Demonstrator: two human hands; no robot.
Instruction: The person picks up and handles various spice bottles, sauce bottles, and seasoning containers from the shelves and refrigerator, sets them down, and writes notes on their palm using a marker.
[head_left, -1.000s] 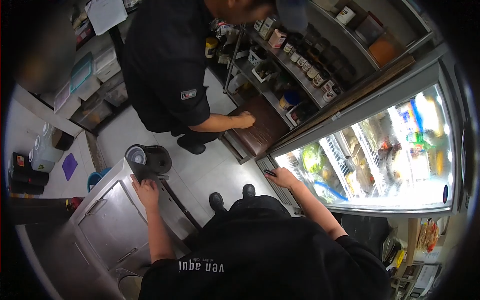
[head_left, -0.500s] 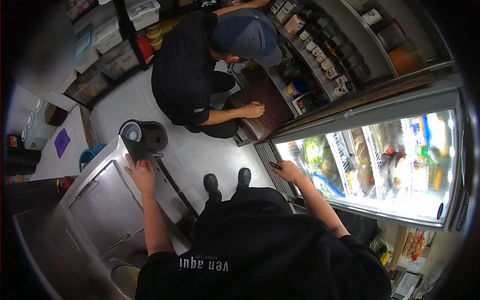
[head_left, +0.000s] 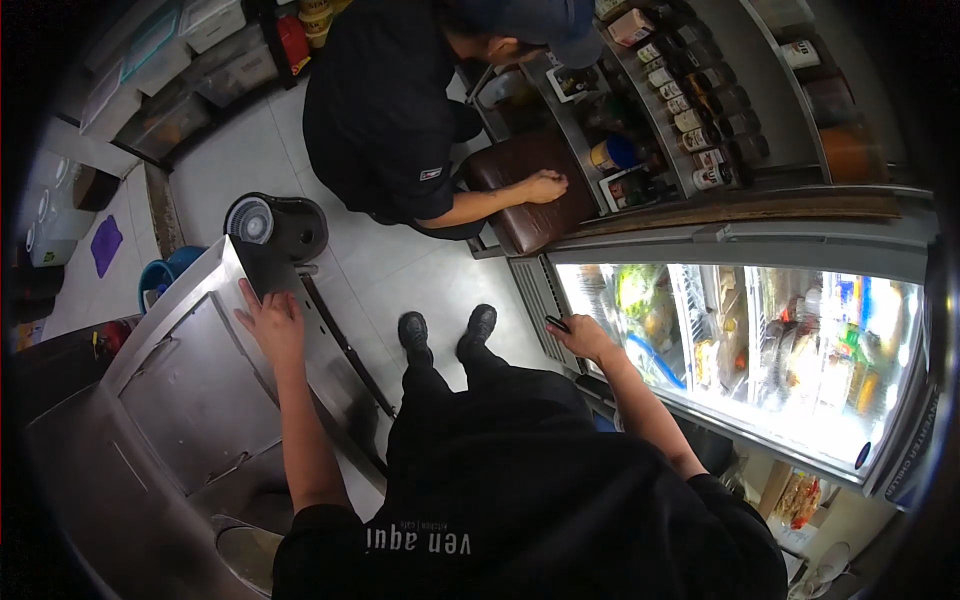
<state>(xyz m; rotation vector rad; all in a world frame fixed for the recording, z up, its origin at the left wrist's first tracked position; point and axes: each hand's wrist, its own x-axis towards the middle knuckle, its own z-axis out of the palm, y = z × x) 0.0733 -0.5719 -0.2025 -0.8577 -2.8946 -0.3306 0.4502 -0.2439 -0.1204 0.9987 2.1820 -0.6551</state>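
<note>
My left hand (head_left: pixel 275 325) rests on the edge of a stainless steel counter (head_left: pixel 200 385), its fingers spread and nothing in them. In my right hand (head_left: pixel 588 338) is a slim black object (head_left: pixel 558 323); its kind is too small to tell. That hand is held in front of a lit glass-fronted chiller (head_left: pixel 735 225), near its vented left end. Behind the glass are leafy greens (head_left: pixel 637 290) and several packets and bottles, blurred by glare.
A co-worker (head_left: pixel 385 120) in a dark cap crouches ahead, one hand over a brown cushioned seat (head_left: pixel 520 225). Shelves hold several jars (head_left: pixel 690 120). A dark pedal bin-like container (head_left: pixel 300 232) stands on the tiled floor (head_left: pixel 390 265). Storage boxes (head_left: pixel 235 75) line the back left.
The view has shifted, and the co-worker sits higher in it, with the far hand out of frame. My feet have moved slightly. Both my hands keep nearly the same pose.
</note>
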